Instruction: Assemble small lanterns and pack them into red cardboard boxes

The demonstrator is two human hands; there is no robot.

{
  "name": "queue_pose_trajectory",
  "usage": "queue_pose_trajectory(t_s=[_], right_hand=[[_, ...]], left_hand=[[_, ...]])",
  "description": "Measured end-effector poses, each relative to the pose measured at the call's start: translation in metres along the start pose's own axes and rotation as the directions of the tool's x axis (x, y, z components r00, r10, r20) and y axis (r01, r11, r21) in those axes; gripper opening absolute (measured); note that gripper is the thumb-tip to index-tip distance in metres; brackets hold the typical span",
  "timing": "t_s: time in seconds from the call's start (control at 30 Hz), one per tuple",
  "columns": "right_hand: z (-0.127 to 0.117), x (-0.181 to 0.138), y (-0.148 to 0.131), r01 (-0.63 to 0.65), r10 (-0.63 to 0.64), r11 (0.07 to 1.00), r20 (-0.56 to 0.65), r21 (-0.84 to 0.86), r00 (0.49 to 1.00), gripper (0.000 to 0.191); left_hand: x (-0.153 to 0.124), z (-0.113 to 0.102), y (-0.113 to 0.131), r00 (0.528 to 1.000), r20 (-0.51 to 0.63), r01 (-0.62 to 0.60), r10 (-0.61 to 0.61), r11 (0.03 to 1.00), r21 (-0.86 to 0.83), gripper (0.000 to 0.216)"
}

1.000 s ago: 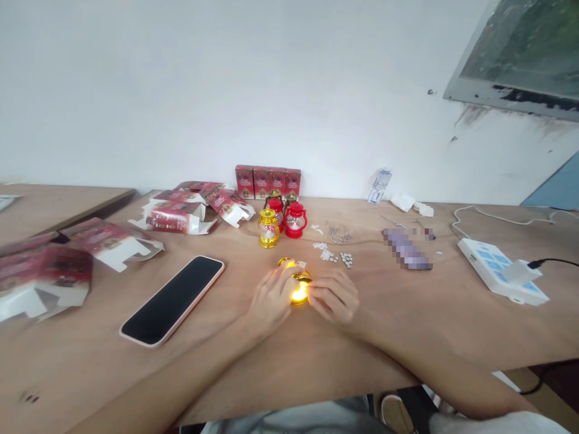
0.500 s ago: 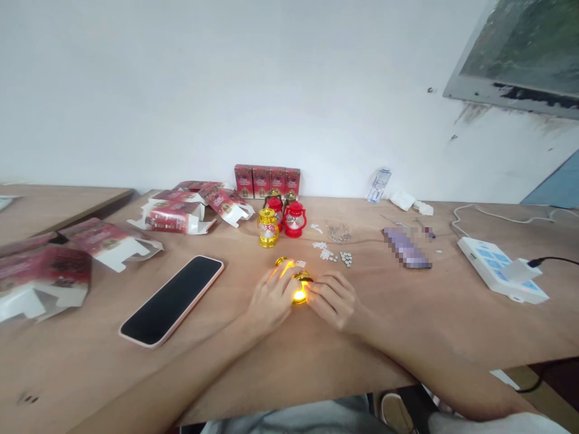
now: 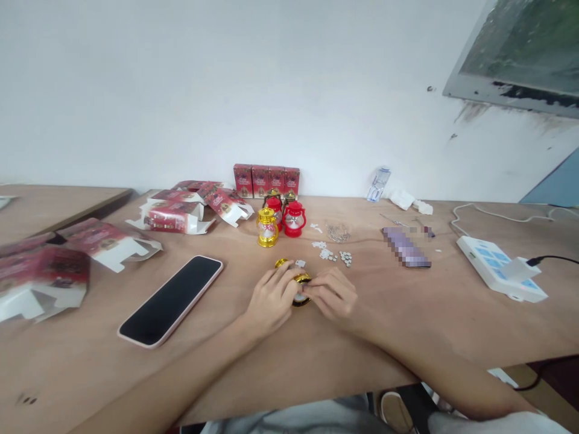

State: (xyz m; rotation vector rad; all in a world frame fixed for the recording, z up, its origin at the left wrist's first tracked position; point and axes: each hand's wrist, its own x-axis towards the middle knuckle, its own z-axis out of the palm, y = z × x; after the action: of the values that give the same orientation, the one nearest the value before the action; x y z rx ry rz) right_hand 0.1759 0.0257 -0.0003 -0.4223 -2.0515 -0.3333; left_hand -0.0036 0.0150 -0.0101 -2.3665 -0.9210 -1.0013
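My left hand (image 3: 271, 296) and my right hand (image 3: 332, 295) meet at the middle of the wooden table (image 3: 289, 361), both closed round a small gold toy lantern (image 3: 299, 288) lying on its side. Its light is off. A gold cap piece (image 3: 281, 263) and a small white bit (image 3: 300, 263) lie just beyond my fingers. Behind them stand a gold lantern (image 3: 267, 228) and a red lantern (image 3: 294, 219), with others half hidden at their back.
A black phone in a pink case (image 3: 172, 299) lies to the left. Opened red boxes (image 3: 174, 216) litter the left side, and closed red boxes (image 3: 266, 180) stand by the wall. Small white parts (image 3: 335, 256) lie ahead, with a white power strip (image 3: 500, 267) at right.
The lantern glowed yellow between my fingers in both earlier frames; now its light is out. My hands have stayed in place, pressed a little closer round it.
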Motion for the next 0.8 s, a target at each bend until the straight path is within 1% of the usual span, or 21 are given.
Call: queue_pose_trajectory(t_s=[0.07, 0.2, 0.43, 0.57, 0.63, 0.7, 0.8], right_hand=[[0.0021, -0.0019, 0.0018, 0.015, -0.015, 1.0, -0.006, -0.008, 1.0, 0.008], [0.0031, -0.0046, 0.0036, 0.061, -0.061, 0.997, -0.015, -0.038, 0.998, 0.01], [0.0023, -0.0043, 0.0043, 0.07, -0.071, 0.997, -0.054, -0.033, 0.996, 0.01], [0.0036, -0.0052, 0.0063, 0.088, -0.091, 0.995, -0.074, -0.046, 0.993, 0.011], [0.0043, -0.0063, 0.0071, 0.083, -0.085, 0.996, -0.073, -0.037, 0.994, 0.012], [0.0053, -0.0078, 0.0077, 0.062, -0.063, 0.998, -0.075, -0.013, 0.995, 0.011], [0.008, -0.0109, 0.0081, 0.036, -0.034, 0.999, -0.111, 0.016, 0.993, 0.009]], left_hand=[[-0.0007, 0.0007, -0.0017, 1.0, 0.016, 0.015, -0.015, 1.0, -0.004, 0.021], [-0.0036, 0.0032, -0.004, 1.0, 0.002, 0.007, -0.007, 0.999, 0.043, 0.025], [-0.0013, 0.0007, -0.005, 0.999, -0.007, 0.034, -0.034, 0.997, 0.07, 0.016], [-0.0016, 0.0012, -0.0056, 0.998, 0.029, 0.048, -0.048, 0.999, -0.013, 0.016], [-0.0024, 0.0031, -0.0057, 0.995, 0.002, 0.096, -0.096, 0.991, -0.091, 0.013], [-0.0029, 0.005, -0.0059, 0.985, -0.014, 0.165, -0.169, 0.973, -0.162, 0.02], [-0.0032, 0.0058, -0.0066, 0.969, 0.033, 0.248, -0.246, 0.948, -0.199, 0.033]])
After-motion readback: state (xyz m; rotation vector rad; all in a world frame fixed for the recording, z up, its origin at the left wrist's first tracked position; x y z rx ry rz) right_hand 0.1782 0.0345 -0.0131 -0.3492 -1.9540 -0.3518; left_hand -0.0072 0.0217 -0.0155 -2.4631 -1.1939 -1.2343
